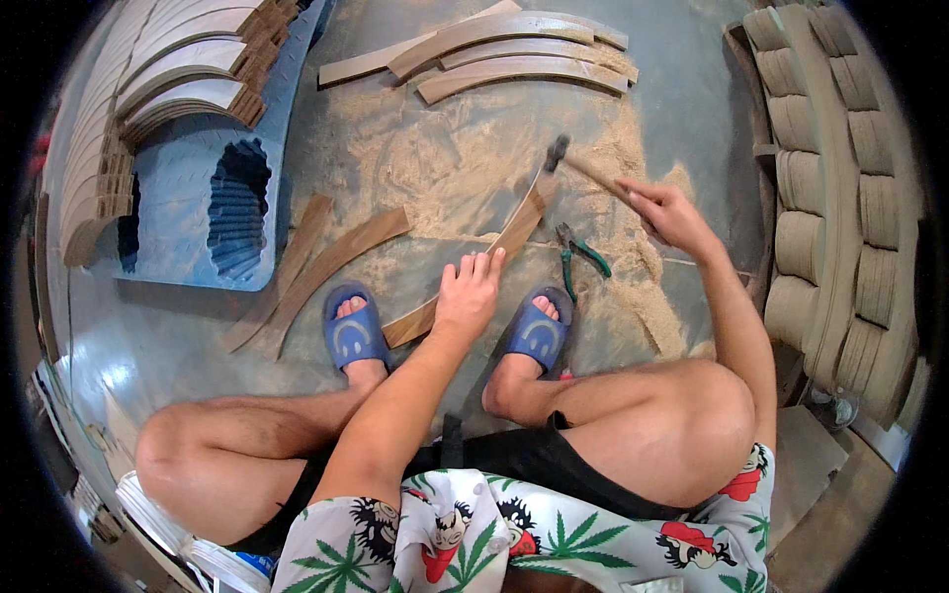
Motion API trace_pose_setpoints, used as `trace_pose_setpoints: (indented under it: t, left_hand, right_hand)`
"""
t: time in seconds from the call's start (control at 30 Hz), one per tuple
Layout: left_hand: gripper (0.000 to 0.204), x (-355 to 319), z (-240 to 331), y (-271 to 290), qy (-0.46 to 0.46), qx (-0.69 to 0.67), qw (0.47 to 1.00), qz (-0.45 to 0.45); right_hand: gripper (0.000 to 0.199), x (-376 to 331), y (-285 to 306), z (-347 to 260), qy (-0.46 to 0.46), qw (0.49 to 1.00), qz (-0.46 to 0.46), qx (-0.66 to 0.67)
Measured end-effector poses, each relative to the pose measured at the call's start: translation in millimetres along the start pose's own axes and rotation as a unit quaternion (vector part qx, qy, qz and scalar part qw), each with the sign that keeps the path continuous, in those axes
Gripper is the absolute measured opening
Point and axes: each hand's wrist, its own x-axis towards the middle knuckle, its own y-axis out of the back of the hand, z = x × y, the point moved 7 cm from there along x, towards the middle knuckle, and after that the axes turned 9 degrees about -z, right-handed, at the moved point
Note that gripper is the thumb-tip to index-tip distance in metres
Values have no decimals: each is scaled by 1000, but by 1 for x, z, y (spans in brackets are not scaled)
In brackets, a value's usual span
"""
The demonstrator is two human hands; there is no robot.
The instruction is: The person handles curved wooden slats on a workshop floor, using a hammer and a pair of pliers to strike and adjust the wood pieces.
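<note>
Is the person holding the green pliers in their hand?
No, the green-handled pliers lie on the sawdusty floor, while the right hand grips a hammer and the left hand presses on a curved wooden strip.

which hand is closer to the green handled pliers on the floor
Right. The right hand, gripping the hammer, is just right of the pliers; the left hand presses the curved wooden strip, farther left.

The concrete floor [682, 109] is strewn with sawdust [445, 168] across its middle. 4 curved wooden strips [494, 54] lie together toward its far edge, 2 more [326, 262] near the blue patterned mat [188, 198] at the left. Green-handled pliers [578, 252] lie on the sawdust, and stacks of curved wooden pieces [840, 188] line the right edge.
</note>
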Motion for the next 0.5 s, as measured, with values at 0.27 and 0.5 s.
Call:
trace_pose_setpoints:
  t: [0.27,0.5]
  left_hand:
    - [69,-1,-2,0,6,9,1000,-16]
    - [68,-1,1,-2,1,17,999,-28]
  right_hand:
    - [38,3,-10,-3,-71,989,-110,-68]
    - [38,-5,-33,7,-19,989,-104,-103]
